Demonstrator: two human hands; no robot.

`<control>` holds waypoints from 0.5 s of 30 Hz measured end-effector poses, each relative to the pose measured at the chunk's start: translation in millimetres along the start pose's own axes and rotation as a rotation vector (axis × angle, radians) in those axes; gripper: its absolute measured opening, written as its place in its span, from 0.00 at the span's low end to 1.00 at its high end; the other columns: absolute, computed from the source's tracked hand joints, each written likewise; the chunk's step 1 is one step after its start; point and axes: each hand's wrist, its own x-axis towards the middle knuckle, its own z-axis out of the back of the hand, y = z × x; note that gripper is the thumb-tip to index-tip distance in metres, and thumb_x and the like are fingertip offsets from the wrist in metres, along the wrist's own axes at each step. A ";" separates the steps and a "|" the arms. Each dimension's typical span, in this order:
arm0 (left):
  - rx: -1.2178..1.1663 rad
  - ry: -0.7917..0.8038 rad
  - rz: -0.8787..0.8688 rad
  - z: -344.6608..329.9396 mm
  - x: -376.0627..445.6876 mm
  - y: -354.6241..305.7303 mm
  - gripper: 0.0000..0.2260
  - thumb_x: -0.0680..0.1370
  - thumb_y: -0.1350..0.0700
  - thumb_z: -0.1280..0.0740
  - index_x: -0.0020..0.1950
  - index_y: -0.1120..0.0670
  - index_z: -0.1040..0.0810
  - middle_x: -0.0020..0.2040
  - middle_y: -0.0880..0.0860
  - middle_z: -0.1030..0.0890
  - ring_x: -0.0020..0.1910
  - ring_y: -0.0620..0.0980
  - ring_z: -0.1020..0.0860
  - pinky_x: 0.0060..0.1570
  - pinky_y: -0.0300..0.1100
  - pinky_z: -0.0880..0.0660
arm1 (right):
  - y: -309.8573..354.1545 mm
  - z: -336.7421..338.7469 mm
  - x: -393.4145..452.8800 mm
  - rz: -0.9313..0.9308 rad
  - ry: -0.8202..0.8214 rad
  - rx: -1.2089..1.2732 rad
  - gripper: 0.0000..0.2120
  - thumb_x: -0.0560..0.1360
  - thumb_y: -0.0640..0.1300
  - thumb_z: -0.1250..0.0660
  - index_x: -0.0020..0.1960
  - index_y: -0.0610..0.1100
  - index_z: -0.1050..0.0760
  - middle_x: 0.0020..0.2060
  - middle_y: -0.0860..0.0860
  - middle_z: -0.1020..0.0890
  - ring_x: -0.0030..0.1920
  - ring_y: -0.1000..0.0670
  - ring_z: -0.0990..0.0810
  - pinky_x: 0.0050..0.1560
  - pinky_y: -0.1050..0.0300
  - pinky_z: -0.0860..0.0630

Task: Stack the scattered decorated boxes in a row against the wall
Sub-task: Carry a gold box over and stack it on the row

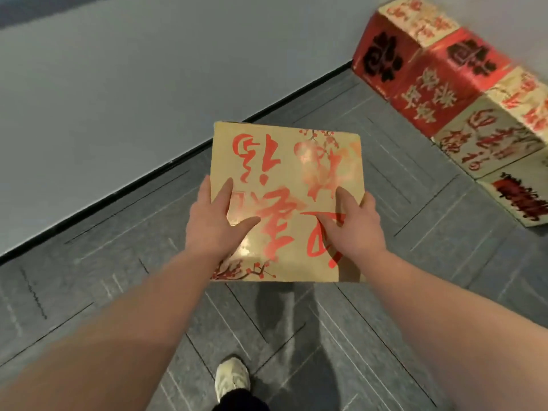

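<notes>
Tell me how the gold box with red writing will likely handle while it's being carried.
The gold box probably feels light for its size: the left hand and right hand carry it with thumbs merely laid on top. Its flat, unsagging top suggests stiff cardboard. The glossy sheen hints it could slip.

A grey tiled floor (pixel 118 292) with thin dark seams runs up to a pale grey wall (pixel 148 84), and a black skirting strip (pixel 148 176) lines the join between them. Low in view, a white shoe (pixel 232 378) stands on the tiles, with a dark trouser cuff (pixel 240 403) just above it.
</notes>
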 end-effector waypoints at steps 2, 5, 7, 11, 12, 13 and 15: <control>0.007 0.020 -0.036 2.2 30.6 -25.0 0.41 0.70 0.36 0.30 0.77 0.44 0.46 0.78 0.48 0.53 0.75 0.54 0.44 0.69 0.52 0.38 | 0.6 19.3 25.3 -0.043 -0.032 0.011 0.33 0.74 0.64 0.37 0.75 0.56 0.42 0.73 0.46 0.44 0.69 0.38 0.37 0.63 0.42 0.31; 0.058 0.044 -0.101 6.1 70.3 -60.7 0.41 0.70 0.36 0.31 0.77 0.44 0.46 0.78 0.48 0.53 0.74 0.55 0.43 0.68 0.52 0.37 | -1.0 42.3 57.4 -0.081 -0.076 0.058 0.34 0.73 0.64 0.36 0.75 0.56 0.42 0.73 0.46 0.43 0.69 0.39 0.37 0.63 0.41 0.30; 0.090 0.065 -0.140 8.2 99.1 -88.2 0.40 0.70 0.36 0.31 0.77 0.44 0.46 0.78 0.49 0.53 0.74 0.55 0.42 0.68 0.52 0.37 | -5.6 59.0 78.4 -0.125 -0.098 0.102 0.34 0.73 0.65 0.36 0.75 0.56 0.41 0.72 0.47 0.42 0.68 0.39 0.36 0.64 0.41 0.30; 0.135 0.119 -0.231 -7.6 151.6 -149.8 0.41 0.69 0.36 0.30 0.77 0.46 0.45 0.78 0.49 0.51 0.73 0.56 0.41 0.68 0.53 0.37 | -29.8 93.7 116.4 -0.228 -0.112 0.145 0.32 0.74 0.63 0.36 0.74 0.57 0.41 0.72 0.48 0.43 0.69 0.42 0.37 0.63 0.42 0.31; 0.139 0.134 -0.252 -14.4 165.0 -166.2 0.42 0.69 0.36 0.30 0.77 0.46 0.44 0.78 0.49 0.51 0.73 0.55 0.41 0.68 0.53 0.37 | -38.2 103.8 128.8 -0.253 -0.114 0.148 0.32 0.74 0.63 0.36 0.74 0.58 0.41 0.71 0.48 0.43 0.69 0.42 0.37 0.63 0.43 0.31; 0.146 0.150 -0.275 -21.8 178.3 -183.4 0.42 0.69 0.35 0.30 0.77 0.46 0.44 0.78 0.50 0.51 0.73 0.55 0.40 0.68 0.53 0.37 | -47.3 114.4 142.2 -0.281 -0.118 0.152 0.32 0.74 0.64 0.36 0.74 0.58 0.41 0.71 0.49 0.42 0.69 0.42 0.37 0.62 0.43 0.31; 0.159 0.165 -0.312 -33.6 207.0 -217.3 0.42 0.68 0.35 0.30 0.77 0.47 0.44 0.78 0.50 0.50 0.73 0.55 0.40 0.68 0.53 0.36 | -62.1 134.4 173.1 -0.297 -0.135 0.169 0.32 0.74 0.64 0.36 0.74 0.58 0.40 0.70 0.48 0.41 0.68 0.43 0.37 0.62 0.44 0.31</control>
